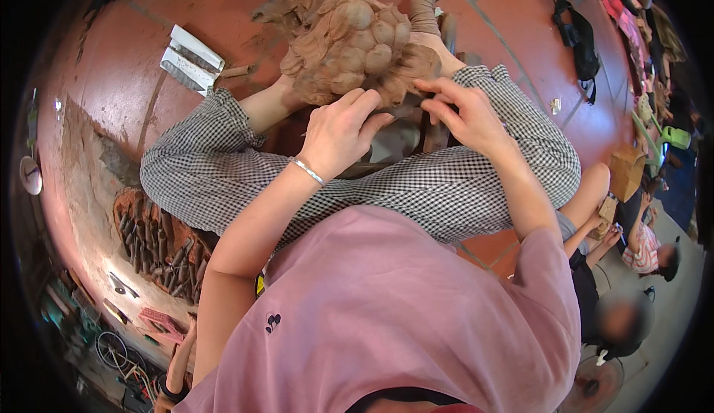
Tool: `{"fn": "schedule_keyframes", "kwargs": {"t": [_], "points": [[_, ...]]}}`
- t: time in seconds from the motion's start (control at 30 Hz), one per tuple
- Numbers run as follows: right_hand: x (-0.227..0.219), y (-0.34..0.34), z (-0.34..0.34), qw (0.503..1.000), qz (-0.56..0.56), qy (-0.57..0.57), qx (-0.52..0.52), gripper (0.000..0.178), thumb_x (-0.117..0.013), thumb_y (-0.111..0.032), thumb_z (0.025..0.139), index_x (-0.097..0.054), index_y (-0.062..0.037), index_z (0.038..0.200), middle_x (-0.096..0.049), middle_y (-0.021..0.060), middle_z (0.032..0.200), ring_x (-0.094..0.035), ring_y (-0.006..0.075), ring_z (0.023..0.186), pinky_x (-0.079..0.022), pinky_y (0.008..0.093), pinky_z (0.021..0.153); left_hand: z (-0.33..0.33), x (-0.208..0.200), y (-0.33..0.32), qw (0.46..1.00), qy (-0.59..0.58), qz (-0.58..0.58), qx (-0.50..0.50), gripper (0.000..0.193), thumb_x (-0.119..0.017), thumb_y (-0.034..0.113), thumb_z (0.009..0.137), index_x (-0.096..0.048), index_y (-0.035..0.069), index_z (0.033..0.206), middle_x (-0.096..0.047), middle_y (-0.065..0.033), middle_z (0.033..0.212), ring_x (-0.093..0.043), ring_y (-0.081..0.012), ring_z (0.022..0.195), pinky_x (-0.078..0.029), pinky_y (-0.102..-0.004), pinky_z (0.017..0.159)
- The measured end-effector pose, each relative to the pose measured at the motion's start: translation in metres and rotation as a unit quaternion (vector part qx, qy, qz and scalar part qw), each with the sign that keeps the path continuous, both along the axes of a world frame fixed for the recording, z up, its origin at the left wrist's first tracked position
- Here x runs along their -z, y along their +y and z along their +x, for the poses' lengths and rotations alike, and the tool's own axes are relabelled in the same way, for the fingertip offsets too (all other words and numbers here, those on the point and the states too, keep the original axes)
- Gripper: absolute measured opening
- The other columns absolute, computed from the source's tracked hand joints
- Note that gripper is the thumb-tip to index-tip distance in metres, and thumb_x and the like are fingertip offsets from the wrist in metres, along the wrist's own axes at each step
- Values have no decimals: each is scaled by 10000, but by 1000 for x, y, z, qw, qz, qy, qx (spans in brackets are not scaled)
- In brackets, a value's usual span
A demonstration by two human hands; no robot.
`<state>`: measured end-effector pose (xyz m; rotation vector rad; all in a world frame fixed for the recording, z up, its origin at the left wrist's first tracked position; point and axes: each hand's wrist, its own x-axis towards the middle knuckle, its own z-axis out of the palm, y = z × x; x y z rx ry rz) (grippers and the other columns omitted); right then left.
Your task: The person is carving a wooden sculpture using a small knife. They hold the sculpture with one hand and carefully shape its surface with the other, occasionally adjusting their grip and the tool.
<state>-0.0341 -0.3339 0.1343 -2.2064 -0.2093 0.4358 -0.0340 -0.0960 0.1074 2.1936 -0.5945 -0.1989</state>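
A brown clay sculpture (349, 45) with rounded, overlapping lobes stands between my bent legs. At its lower edge my left hand (340, 129) has its fingers curled against the clay, the thumb pointing right; the fingertips are hidden. To the right, my right hand (470, 115) is bent in a loose pinch, its fingertips at the lower right lobe. Whatever lies between those fingers is too small to make out. Beneath the hands, a grey-white surface (394, 142) partly shows.
A folded white sheet (192, 60) lies on the red tiled floor at left, a clay roll (238, 71) beside it. Several dark, stick-like pieces (160, 246) fill a patch lower left. A black bag (581, 45) lies far right. Other people (621, 316) sit at right, near a fan (595, 387).
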Motion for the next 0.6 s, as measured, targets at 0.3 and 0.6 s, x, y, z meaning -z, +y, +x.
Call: {"fn": "schedule_keyframes", "kwargs": {"t": [0.3,0.6], "points": [[0,0,8,992,-72,-95,-38,230,-654,-195,894,-695,-104,1101,-686,92,717,-673,243,643,-503,342,570,-2,1,-4,1000,3,-12,-16,228,-737,150,817,-546,37,871,-583,-113,786,-610,-326,680,-482,-399,563],[5,-5,-12,1000,18,-14,-12,419,-656,-134,884,-599,-113,1299,-697,80,726,-663,207,622,-513,310,599,-8,1,-6,996,39,-48,-64,205,-744,119,817,-564,25,841,-581,-107,755,-580,-264,636,-467,-355,566]]}}
